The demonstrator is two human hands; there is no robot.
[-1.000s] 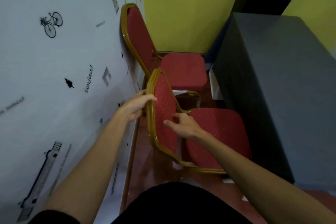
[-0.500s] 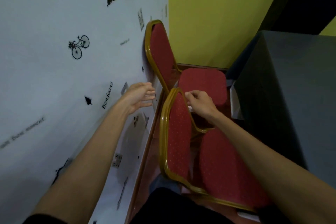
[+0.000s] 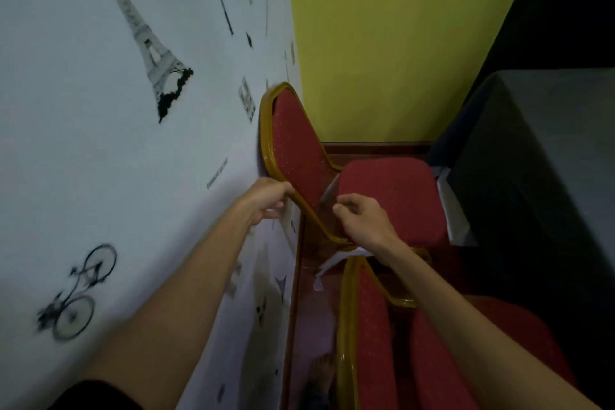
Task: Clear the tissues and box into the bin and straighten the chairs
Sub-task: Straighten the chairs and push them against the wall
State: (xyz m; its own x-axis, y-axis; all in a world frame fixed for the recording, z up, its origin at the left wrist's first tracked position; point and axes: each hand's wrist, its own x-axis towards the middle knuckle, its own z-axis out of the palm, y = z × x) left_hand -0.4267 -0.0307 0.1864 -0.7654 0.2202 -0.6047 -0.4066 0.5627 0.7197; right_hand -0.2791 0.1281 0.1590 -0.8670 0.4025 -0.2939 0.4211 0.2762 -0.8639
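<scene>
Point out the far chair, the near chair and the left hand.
far chair (image 3: 392,196): head view, on the red seat cushion.
near chair (image 3: 369,336): head view, on the red backrest padding.
left hand (image 3: 266,200): head view, on the back of the hand.

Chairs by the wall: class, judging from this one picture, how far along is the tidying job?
Neither tissues nor bin show, so clearing cannot be judged. The near chair stands along the wall. In hand: the left hand grips the far chair, the right hand beside its frame. Left: squaring it.
</scene>
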